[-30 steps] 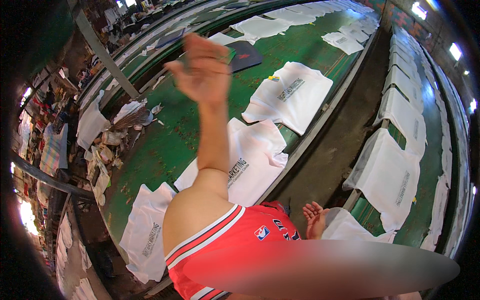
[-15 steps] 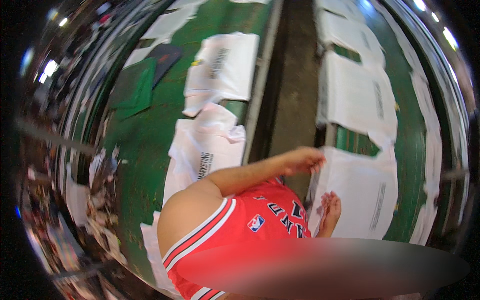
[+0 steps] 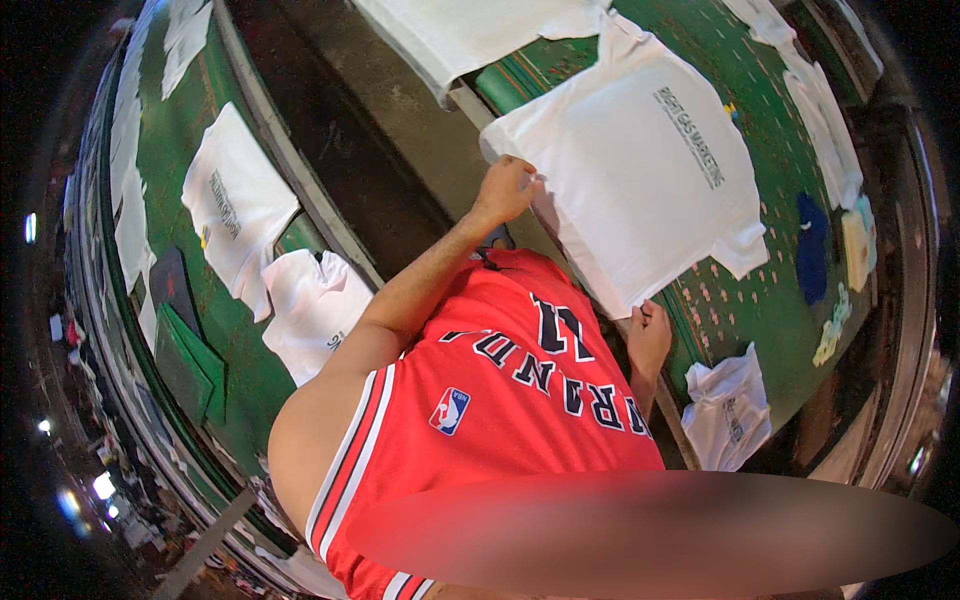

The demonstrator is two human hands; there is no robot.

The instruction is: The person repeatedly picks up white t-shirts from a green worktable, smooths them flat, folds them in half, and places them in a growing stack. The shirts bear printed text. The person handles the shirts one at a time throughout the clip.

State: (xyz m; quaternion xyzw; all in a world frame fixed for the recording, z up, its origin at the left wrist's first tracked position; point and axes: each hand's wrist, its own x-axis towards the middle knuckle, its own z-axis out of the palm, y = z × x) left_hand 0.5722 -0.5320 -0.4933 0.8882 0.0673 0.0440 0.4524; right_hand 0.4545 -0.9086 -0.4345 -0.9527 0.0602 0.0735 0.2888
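Note:
A white T-shirt (image 3: 620, 160) with dark printed lettering lies spread on the green table at the right. My left hand (image 3: 508, 188) has its fingertips closed on the shirt's near edge. Farther to the right, my right hand (image 3: 649, 338) is closed at the near corner of the same shirt, fingers bent over the edge. Between the two hands the edge runs fairly straight along the table's side.
Beyond the T-shirt lies another white shirt (image 3: 480, 35). A small crumpled white garment (image 3: 728, 410) and a dark blue cloth (image 3: 812, 250) lie at the right. Across a dark aisle (image 3: 340, 120), a second green table bears white shirts (image 3: 240, 215) and green sheets (image 3: 185, 365).
My view has turned to the right. Both hands, apart and holding nothing half a second ago, now grip the T-shirt's near edge.

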